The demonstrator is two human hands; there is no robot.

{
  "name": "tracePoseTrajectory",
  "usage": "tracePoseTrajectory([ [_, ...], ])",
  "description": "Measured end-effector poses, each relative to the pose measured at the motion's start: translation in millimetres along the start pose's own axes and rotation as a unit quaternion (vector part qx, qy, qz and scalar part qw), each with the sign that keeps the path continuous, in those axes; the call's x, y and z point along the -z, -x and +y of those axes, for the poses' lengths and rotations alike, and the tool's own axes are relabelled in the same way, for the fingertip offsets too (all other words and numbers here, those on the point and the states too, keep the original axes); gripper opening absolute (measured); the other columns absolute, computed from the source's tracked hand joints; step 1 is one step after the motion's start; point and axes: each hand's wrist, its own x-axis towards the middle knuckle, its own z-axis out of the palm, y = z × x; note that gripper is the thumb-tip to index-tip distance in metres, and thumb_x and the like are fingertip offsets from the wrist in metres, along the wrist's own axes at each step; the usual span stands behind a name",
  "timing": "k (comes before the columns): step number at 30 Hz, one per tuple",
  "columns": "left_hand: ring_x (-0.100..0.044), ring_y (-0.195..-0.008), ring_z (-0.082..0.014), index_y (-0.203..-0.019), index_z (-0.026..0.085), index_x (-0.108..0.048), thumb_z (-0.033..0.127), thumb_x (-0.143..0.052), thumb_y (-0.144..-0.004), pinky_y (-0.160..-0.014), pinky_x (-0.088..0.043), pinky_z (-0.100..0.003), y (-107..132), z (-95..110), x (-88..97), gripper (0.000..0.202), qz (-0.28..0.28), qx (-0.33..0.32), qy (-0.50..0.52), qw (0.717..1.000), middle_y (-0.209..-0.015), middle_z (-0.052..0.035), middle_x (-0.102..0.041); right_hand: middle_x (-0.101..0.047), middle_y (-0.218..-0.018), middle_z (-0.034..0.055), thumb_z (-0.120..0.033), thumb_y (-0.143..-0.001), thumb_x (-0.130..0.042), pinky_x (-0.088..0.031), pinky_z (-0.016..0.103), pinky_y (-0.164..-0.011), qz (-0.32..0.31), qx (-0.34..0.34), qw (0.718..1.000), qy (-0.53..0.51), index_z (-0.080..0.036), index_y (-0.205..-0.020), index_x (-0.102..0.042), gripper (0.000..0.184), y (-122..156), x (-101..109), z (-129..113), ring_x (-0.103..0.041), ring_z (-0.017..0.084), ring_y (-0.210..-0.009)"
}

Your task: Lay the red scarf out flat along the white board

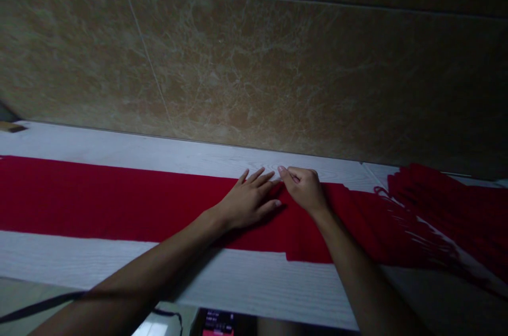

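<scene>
we press our left hand (249, 199) flat and spread on the red scarf (119, 198) lying across the frame's middle while our right hand (304, 188) pinches its far edge, which could slip and skew the fold.

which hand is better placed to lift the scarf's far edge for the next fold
Probably the right hand: its fingertips already pinch the red scarf at the far edge. The left hand lies flat on the cloth, pinning it to the white table.
</scene>
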Motion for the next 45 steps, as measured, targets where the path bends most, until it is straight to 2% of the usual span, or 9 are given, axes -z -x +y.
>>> tracePoseTrajectory([
  [3, -0.014, -0.155, -0.0365, -0.158, 0.019, -0.033, 0.068, -0.041, -0.097, -0.123, -0.009, -0.066, -1, -7, -9.6, 0.079, -0.013, 0.046, -0.006, 0.999, -0.166, -0.0155, -0.027, -0.024, -0.051, -0.0066, -0.051, -0.095, -0.043, -0.021, 0.029, -0.051, -0.003, 0.0, 1.0, 0.009, -0.024, -0.054, -0.024, 0.052, 0, -1, 1, -0.026, 0.011, -0.049],
  [10, -0.011, -0.155, -0.0409, -0.161, 0.026, -0.025, 0.086, -0.045, -0.082, -0.119, 0.0, -0.074, 6, -2, -12.8, 0.101, -0.036, 0.01, 0.02, 0.999, -0.168, -0.0131, -0.022, -0.023, -0.049, -0.0068, -0.052, -0.091, -0.047, -0.021, 0.028, -0.048, -0.001, 0.011, 1.0, -0.023, -0.024, -0.053, -0.028, 0.051, -1, -1, 0, -0.026, 0.01, -0.045],
  [22, -0.01, -0.155, -0.0393, -0.161, 0.028, -0.024, 0.08, -0.041, -0.09, -0.12, -0.001, -0.071, 15, 2, -0.8, 0.09, -0.022, -0.007, 0.04, 0.999, -0.169, -0.0125, -0.019, -0.025, -0.048, -0.0069, -0.055, -0.093, -0.044, -0.025, 0.027, -0.045, -0.01, 0.047, 0.999, -0.025, -0.025, -0.053, -0.03, 0.052, -1, -7, 9, -0.03, 0.011, -0.043],
  [27, -0.007, -0.156, -0.0353, -0.16, 0.027, -0.029, 0.068, -0.03, -0.1, -0.121, -0.004, -0.069, 32, -7, 13.5, 0.072, -0.019, 0.086, -0.016, 0.996, -0.168, -0.0102, -0.02, -0.046, -0.06, -0.0019, -0.045, -0.095, -0.039, -0.038, 0.027, -0.056, 0.004, 0.069, 0.997, 0.016, -0.026, -0.058, -0.034, 0.043, -4, -6, 4, -0.046, 0.014, -0.056],
  [32, -0.004, -0.156, -0.0381, -0.16, 0.027, -0.03, 0.067, -0.028, -0.1, -0.119, -0.005, -0.072, 41, -13, 18.6, 0.072, -0.022, 0.187, -0.068, 0.98, -0.169, -0.0084, -0.018, -0.069, -0.097, 0.0092, -0.029, -0.095, -0.044, -0.049, 0.031, -0.088, -0.072, 0.031, 0.994, 0.081, -0.021, -0.086, -0.066, 0.025, -5, 0, -8, -0.063, 0.02, -0.095],
  [34, -0.004, -0.155, -0.0398, -0.16, 0.027, -0.031, 0.068, -0.029, -0.099, -0.118, -0.006, -0.074, 42, -11, 19.7, 0.073, -0.021, 0.205, -0.075, 0.976, -0.169, -0.0095, -0.018, -0.067, -0.123, 0.0145, -0.028, -0.094, -0.048, -0.044, 0.039, -0.103, -0.121, 0.002, 0.987, 0.107, -0.018, -0.11, -0.07, 0.029, 0, -1, -18, -0.059, 0.025, -0.117],
  [37, -0.005, -0.155, -0.0405, -0.159, 0.026, -0.031, 0.068, -0.028, -0.099, -0.117, -0.006, -0.075, 43, -8, 21.2, 0.073, -0.026, 0.205, -0.069, 0.976, -0.168, -0.0109, -0.019, -0.049, -0.151, 0.0191, -0.032, -0.098, -0.046, -0.026, 0.058, -0.116, -0.196, -0.039, 0.969, 0.142, -0.016, -0.138, -0.061, 0.045, 13, -3, -37, -0.041, 0.035, -0.141],
  [41, -0.004, -0.156, -0.0382, -0.16, 0.026, -0.029, 0.062, -0.024, -0.102, -0.118, -0.005, -0.073, 46, -12, 17.6, 0.069, -0.035, 0.195, -0.058, 0.978, -0.168, -0.0088, -0.018, -0.029, -0.164, 0.0144, -0.04, -0.104, -0.035, -0.005, 0.066, -0.119, -0.268, -0.049, 0.948, 0.165, -0.02, -0.153, -0.046, 0.054, 37, -6, -61, -0.019, 0.036, -0.153],
  [45, -0.006, -0.156, -0.0383, -0.16, 0.024, -0.028, 0.064, -0.026, -0.101, -0.119, -0.005, -0.071, 50, -19, 6.9, 0.071, -0.031, 0.187, -0.057, 0.98, -0.168, -0.009, -0.019, -0.022, -0.166, 0.0139, -0.053, -0.104, -0.035, -0.001, 0.067, -0.119, -0.295, -0.056, 0.938, 0.175, -0.019, -0.158, -0.036, 0.063, 54, -8, -71, -0.012, 0.036, -0.154],
])
